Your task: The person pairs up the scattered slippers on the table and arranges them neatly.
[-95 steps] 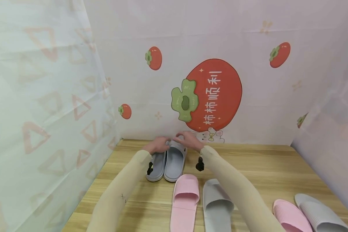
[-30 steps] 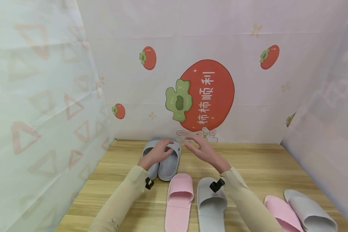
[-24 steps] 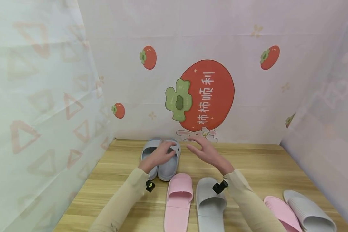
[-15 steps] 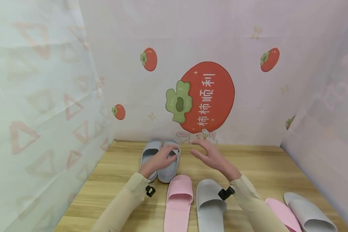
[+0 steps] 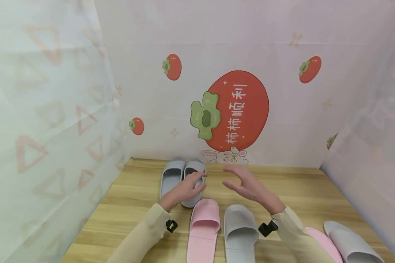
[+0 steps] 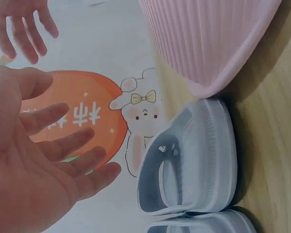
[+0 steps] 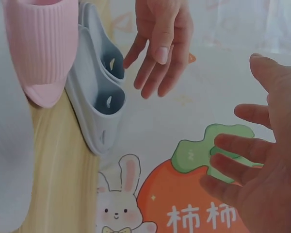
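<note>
A pair of blue-grey slippers, the left one [image 5: 172, 179] and the right one [image 5: 196, 166], stands side by side against the back wall, toes toward it. My left hand [image 5: 184, 188] hovers above the right slipper of that pair and hides part of it; the left wrist view shows its fingers spread, holding nothing. To the right, my right hand [image 5: 251, 186] is in the air over the wooden surface, fingers apart and nothing in them. Below the hands lie a pink slipper [image 5: 202, 237] and a light grey slipper [image 5: 239, 221], their toes pointing to the back wall.
At the lower right, another pink slipper [image 5: 322, 239] and grey slipper [image 5: 352, 241] lie close together, the pink one partly behind my right sleeve. White printed sheets form the back wall [image 5: 151, 98] and both sides around the wooden surface [image 5: 118, 204].
Both hands have come back from the toes of the blue-grey slippers toward me and moved apart, the right hand drifting right. The slippers stay where they were.
</note>
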A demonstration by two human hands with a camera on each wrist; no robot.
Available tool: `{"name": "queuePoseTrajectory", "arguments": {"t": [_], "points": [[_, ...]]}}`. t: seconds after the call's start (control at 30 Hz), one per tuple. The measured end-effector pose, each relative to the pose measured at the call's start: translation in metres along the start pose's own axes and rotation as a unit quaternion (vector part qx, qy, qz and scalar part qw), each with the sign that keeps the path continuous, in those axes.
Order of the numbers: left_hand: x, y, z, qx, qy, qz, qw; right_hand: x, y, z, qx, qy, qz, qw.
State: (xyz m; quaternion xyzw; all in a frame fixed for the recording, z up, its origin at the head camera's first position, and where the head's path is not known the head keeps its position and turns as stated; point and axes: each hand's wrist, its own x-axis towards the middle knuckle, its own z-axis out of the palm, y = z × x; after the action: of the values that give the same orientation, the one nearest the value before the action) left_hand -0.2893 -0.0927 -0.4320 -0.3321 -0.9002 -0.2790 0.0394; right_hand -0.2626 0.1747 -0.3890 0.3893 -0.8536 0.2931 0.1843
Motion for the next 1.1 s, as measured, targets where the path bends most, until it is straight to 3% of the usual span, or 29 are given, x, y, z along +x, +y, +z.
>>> {"name": "queuePoseTrajectory", "arguments": {"t": [0.23, 0.57, 0.87, 1.1], "points": [[-0.004, 0.009, -0.006, 0.002, 0.004, 0.024, 0.9997, -0.013, -0.003, -0.012, -0.002, -0.03, 0.044, 0.999], [-0.016, 0.022, -0.008, -0.018, -0.034, 0.007, 0.9992, -0.037, 0.005, -0.021, -0.051, -0.075, 0.07, 0.993], [-0.022, 0.027, -0.005, -0.015, -0.048, -0.008, 0.9987, -0.054, 0.011, -0.029, -0.089, -0.109, 0.052, 0.989], [-0.026, 0.031, 0.0, -0.012, -0.061, 0.001, 0.9981, -0.066, 0.017, -0.032, -0.119, -0.118, 0.036, 0.985]]}}
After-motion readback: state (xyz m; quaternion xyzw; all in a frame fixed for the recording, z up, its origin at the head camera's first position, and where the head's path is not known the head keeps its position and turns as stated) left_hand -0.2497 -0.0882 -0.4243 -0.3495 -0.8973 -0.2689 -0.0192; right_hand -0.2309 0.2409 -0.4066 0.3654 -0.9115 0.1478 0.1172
